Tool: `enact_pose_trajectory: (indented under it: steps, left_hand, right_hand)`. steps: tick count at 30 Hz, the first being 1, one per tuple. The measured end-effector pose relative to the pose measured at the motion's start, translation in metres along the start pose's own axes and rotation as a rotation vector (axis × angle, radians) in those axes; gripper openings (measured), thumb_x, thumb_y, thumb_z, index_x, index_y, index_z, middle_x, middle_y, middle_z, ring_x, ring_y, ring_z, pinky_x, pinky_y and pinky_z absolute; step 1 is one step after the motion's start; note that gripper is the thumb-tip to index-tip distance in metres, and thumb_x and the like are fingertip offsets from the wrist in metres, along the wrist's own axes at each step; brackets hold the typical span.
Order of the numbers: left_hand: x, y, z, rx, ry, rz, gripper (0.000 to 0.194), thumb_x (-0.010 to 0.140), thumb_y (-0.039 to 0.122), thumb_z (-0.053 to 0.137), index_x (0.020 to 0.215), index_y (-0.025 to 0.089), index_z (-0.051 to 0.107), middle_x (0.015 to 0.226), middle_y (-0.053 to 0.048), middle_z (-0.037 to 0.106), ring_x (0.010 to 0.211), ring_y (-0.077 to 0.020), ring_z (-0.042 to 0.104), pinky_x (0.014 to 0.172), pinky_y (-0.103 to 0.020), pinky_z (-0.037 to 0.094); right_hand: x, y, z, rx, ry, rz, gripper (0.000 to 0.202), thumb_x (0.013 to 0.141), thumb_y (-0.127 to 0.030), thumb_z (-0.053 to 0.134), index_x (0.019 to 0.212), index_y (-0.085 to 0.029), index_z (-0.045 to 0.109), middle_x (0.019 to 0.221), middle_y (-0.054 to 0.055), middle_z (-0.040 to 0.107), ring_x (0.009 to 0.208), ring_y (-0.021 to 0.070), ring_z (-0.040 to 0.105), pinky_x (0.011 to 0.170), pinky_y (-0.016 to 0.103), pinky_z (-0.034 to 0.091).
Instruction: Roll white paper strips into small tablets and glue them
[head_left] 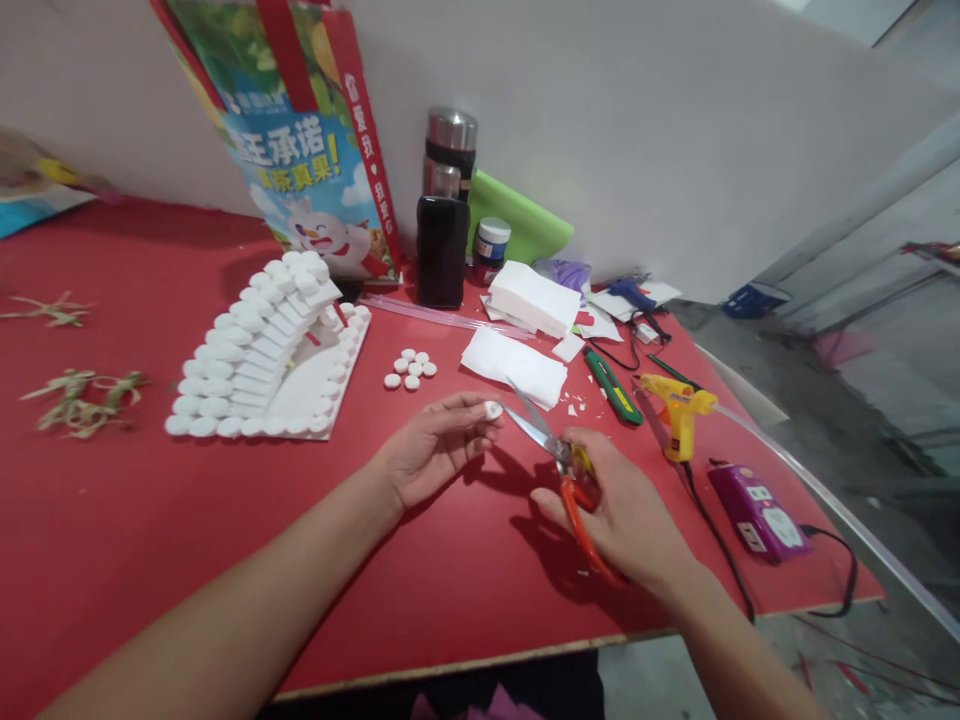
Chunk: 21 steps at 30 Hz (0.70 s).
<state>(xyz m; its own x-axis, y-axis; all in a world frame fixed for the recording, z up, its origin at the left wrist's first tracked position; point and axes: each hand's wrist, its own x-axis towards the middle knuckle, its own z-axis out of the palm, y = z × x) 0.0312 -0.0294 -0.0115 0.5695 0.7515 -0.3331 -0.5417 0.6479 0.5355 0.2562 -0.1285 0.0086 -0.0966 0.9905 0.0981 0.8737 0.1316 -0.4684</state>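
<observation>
My left hand (446, 447) pinches a small white round disc (493, 410) between thumb and fingertips. Orange-handled scissors (551, 440) are held in my right hand (626, 505), their blades parted and the tips close to the disc. Whether a blade touches the disc, I cannot tell. Several similar white discs (410, 368) lie in a small group on the red table beyond my left hand. Further left stands a white model (247, 360) with steps, edged by rows of white round pieces on a white base.
Folded white sheets (514, 368) lie past the scissors, beside a green utility knife (613, 385). At right are a yellow glue gun (679, 410) and a purple power strip (757, 510) with cords. A phone (441, 252), a thermos (451, 135) and a printed bag (300, 150) stand behind.
</observation>
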Motion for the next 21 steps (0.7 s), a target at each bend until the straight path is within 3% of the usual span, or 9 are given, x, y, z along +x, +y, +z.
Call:
enact_pose_trajectory:
  steps: [5, 12, 21]
  left_hand:
    - [-0.001, -0.005, 0.003, 0.01, 0.045, 0.03, 0.019, 0.076, -0.003, 0.071, 0.087, 0.012, 0.074, 0.083, -0.006, 0.074, 0.07, -0.0134, 0.071, 0.067, -0.022, 0.062]
    - [0.0, -0.007, 0.002, 0.139, -0.015, 0.085, 0.015, 0.074, 0.004, 0.079, 0.086, 0.012, 0.074, 0.08, -0.006, 0.074, 0.068, -0.0128, 0.071, 0.071, -0.022, 0.061]
    - [-0.001, -0.011, 0.002, 0.139, -0.025, 0.12, 0.016, 0.071, 0.009, 0.084, 0.082, 0.011, 0.072, 0.078, -0.006, 0.074, 0.068, -0.014, 0.071, 0.069, -0.022, 0.06]
  right_hand:
    - [0.007, -0.01, 0.011, -0.048, -0.012, -0.059, 0.046, 0.091, -0.053, 0.068, 0.121, -0.02, 0.054, 0.108, 0.011, 0.066, 0.095, 0.0292, 0.064, 0.081, 0.042, 0.051]
    - [0.01, -0.012, 0.016, -0.065, 0.033, -0.05, 0.048, 0.092, -0.054, 0.068, 0.124, -0.021, 0.054, 0.115, 0.013, 0.065, 0.101, 0.0317, 0.064, 0.083, 0.042, 0.051]
    - [0.01, -0.016, 0.017, -0.18, 0.011, -0.049, 0.032, 0.096, -0.046, 0.059, 0.116, -0.021, 0.058, 0.1, 0.01, 0.062, 0.082, 0.0269, 0.063, 0.07, 0.036, 0.048]
